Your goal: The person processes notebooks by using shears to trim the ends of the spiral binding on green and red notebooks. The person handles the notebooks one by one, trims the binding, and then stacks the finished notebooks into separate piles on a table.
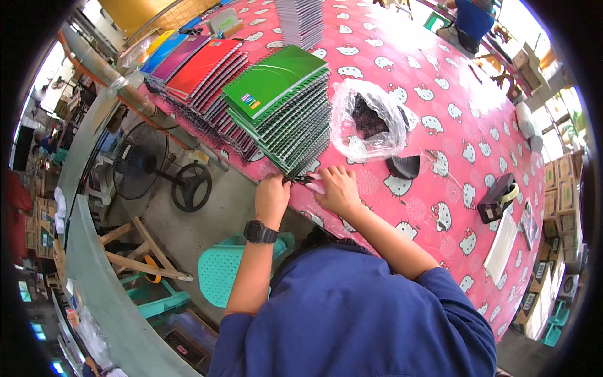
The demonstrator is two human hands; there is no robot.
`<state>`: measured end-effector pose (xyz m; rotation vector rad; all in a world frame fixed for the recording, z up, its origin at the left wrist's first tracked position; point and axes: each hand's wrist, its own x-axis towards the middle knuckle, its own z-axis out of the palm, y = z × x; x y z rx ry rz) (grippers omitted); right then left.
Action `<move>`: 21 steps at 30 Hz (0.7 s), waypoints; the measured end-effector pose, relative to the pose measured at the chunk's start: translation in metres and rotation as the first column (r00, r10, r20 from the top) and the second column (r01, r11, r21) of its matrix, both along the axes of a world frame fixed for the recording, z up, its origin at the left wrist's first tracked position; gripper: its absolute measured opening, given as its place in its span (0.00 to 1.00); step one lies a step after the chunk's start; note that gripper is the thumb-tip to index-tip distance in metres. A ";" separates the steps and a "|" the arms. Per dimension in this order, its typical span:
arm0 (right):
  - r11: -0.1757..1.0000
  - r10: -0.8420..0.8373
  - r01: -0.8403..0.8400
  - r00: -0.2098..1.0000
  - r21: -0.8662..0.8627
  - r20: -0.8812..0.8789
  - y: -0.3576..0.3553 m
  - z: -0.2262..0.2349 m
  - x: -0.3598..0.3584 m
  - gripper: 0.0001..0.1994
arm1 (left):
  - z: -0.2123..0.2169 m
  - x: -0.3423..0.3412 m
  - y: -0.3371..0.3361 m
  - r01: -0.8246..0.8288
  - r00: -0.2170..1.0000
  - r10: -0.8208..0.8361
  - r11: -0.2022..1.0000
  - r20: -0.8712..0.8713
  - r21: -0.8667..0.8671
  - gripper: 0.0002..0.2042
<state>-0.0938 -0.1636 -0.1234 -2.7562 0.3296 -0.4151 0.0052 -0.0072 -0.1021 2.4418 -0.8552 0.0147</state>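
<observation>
A tall stack of green spiral notebooks (276, 85) stands near the table's front left edge. At its lower front corner both my hands meet. My right hand (339, 190) is closed around a small tool with dark jaws and a pinkish handle, which looks like pliers (304, 180). The jaws point left, toward my other hand. My left hand (271, 200), with a black watch on the wrist, is closed beside the stack's corner. Dark bits show at its fingertips, too small to name. Left of the green stack are red notebooks (204, 66), also spiral-bound.
Behind the hands lies an open clear plastic bag (342, 135) with black pieces inside. A black curved piece (404, 167) sits near it. A tape dispenser (498, 200) stands at the right. Below the table's left edge are a fan (141, 160) and a green stool (220, 273).
</observation>
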 end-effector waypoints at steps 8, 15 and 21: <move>0.995 0.089 -0.089 0.996 0.043 0.006 -0.002 -0.007 0.004 0.19 | -0.007 0.006 -0.001 0.022 1.000 -0.022 0.999 -0.002 0.031 0.09; 0.996 0.069 -0.068 0.998 -0.051 0.004 0.002 0.006 0.003 0.19 | 0.000 0.011 0.001 0.099 0.995 -0.099 0.995 0.001 0.012 0.08; 0.980 0.083 -0.067 0.993 0.187 -0.082 -0.001 0.002 0.009 0.15 | 0.005 0.012 0.001 0.120 0.992 -0.123 0.990 0.032 0.076 0.09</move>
